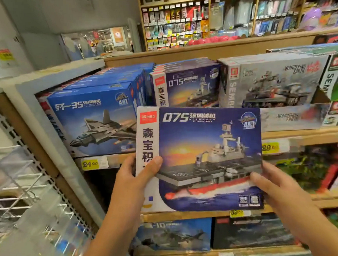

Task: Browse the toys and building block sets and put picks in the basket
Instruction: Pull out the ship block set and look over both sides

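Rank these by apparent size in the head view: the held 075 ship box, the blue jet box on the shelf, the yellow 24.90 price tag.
1. Dark-blue 075 warship box, though nearness to the camera inflates it.
2. Blue fighter-jet box.
3. Yellow price tag.

- Top shelf [293, 134]: row of jet boxes [93, 120] at left, ship boxes [187, 83] in the middle, grey tank box [273, 81] at right, green box [335, 74] at the far right.
- Yellow price tag [89, 163] on its front edge.
- Bottom shelf [190, 253]: helicopter box [173, 235] beside a dark box [252, 231].
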